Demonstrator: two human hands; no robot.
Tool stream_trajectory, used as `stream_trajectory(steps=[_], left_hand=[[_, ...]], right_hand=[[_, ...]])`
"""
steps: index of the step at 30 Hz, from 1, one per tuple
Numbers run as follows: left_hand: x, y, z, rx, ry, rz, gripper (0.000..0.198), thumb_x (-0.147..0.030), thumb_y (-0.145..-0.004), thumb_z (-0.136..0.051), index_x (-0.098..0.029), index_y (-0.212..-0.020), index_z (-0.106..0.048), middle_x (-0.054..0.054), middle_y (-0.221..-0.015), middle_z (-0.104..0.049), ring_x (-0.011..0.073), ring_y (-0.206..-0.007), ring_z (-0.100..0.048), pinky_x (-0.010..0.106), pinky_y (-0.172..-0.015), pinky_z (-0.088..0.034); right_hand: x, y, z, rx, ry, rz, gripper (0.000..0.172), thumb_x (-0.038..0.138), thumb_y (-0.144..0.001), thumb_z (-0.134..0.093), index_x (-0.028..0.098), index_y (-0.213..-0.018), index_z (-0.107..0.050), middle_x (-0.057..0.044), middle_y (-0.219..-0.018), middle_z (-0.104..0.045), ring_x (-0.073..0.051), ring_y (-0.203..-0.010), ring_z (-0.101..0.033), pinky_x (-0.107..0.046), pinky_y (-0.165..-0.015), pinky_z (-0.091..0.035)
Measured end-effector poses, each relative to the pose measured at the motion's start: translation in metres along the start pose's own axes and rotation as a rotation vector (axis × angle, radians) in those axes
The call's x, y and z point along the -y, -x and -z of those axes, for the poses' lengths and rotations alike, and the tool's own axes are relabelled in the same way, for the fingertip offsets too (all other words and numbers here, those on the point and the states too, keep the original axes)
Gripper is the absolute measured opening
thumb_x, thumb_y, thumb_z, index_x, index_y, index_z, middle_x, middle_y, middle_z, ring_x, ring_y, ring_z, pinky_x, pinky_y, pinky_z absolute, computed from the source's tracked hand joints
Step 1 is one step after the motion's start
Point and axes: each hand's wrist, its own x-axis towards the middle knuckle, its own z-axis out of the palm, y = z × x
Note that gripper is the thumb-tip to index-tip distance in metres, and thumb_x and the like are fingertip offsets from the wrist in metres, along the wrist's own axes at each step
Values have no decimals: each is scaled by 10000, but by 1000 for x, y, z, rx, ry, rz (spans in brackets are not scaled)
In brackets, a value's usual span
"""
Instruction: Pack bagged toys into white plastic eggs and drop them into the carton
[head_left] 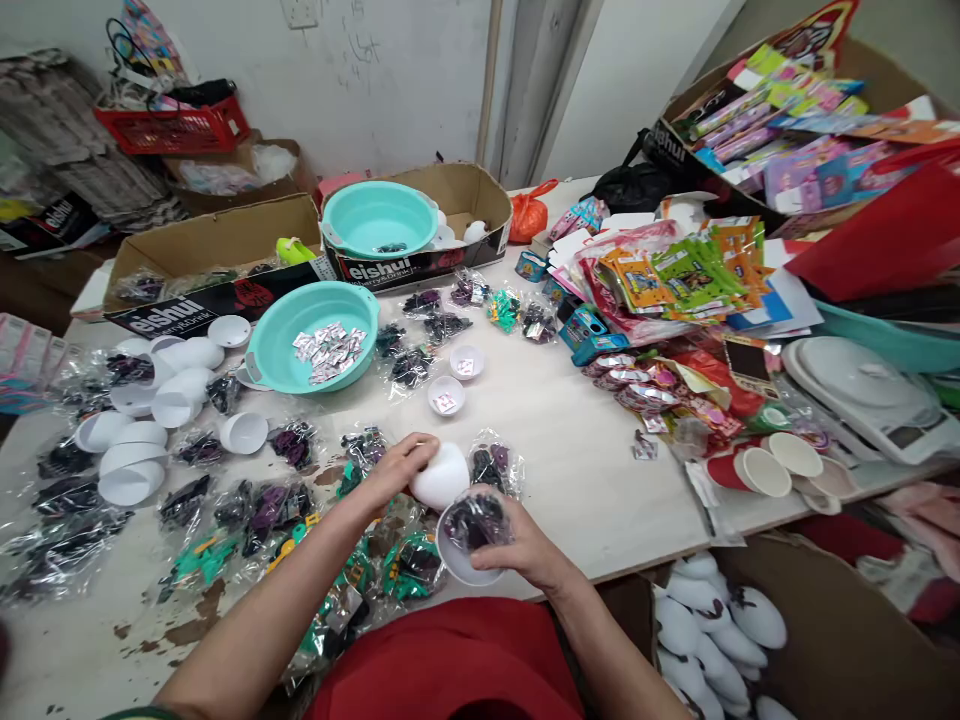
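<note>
My left hand (401, 468) is closed on the edge of a white plastic egg-shaped shell (441, 478), its rounded side up. In my right hand (529, 548) is a white shell half (459, 560), with a clear bag of dark parts (480, 520) pressed into it under the thumb. The two shells are close together; whether they touch, I cannot tell. Another bag of dark parts (493, 462) lies just beyond my hands. Farther off stand two white shell halves (447, 398) (467, 363), each with a small printed sachet inside. Bags with green and dark parts (412, 565) lie below my hands.
A turquoise basin (360, 350) holds silvery sachets; another basin (330, 215) rests on a cardboard box (495, 205). White shell halves (135, 470) and bagged parts crowd the left. Colourful packets (690, 275) and a kitchen scale (862, 385) are right. Closed white eggs (701, 625) fill a box below.
</note>
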Motion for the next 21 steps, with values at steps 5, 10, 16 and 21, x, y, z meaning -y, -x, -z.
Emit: stream_trajectory(steps=[5,10,16,21], left_hand=[[9,-5,-10,141,101,61,601,-576,-683,-714,-264,-1156,-514,56,-1022,-594,190,-761,-616,266,-537,-512],[2,-2,-2,26,246,-126,557,-466,-661,-737,-259,-1116,-492,27,-1046,-554,172,-736,-606,247,-510,-502],[-31,22,-4,223,-258,-241,627,-317,-583,-798,-224,-1130,-505,35,-1069,-591,195,-910,-573,270,-743,-479],[-32,28,-38,253,-640,-333,580,-336,-587,-781,-240,-1102,-533,14,-990,-606,198,-853,-553,279,-717,-447]], right_hand=[[1,-7,-10,-30,80,44,601,365,-572,-860,202,-1077,-579,-11,-968,-631,-200,-899,-579,-330,-833,-440],[7,-8,-6,-155,148,56,663,419,-580,-841,212,-1152,-578,-51,-1167,-622,-262,-1071,-578,-400,-963,-438],[8,-13,-4,-406,485,-49,585,380,-577,-799,192,-1093,-597,-52,-1039,-657,-269,-969,-607,-388,-852,-474],[8,-15,-8,-372,667,-100,598,360,-517,-819,195,-1051,-608,-55,-973,-622,-264,-850,-602,-365,-727,-471]])
